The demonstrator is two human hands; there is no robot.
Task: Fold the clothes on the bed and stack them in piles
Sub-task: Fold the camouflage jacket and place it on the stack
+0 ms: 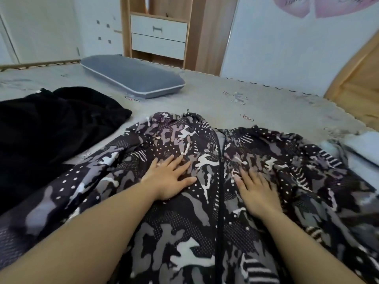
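While it lies zipped and face-up across the near half of the bed [205, 95], the jacket [184, 222] is item 1: camouflage print, black zip down the middle, fabric still rumpled at both shoulders. Left hand [170, 179]: fingers straight and spread, palm flat on the panel left of the zip, gripping nothing. Right hand [257, 193]: likewise flat, on the panel right of the zip. Step judged: smoothing before the fold. Best done by sweeping both palms outward from the zip toward the sleeves, pressing lightly so slippery cloth does not bunch. Item 2: black garment [51, 128], heaped at left, unfolded. Item 3: white cloth [363, 146] at right edge. Item 4: grey pillow [133, 76], beyond.
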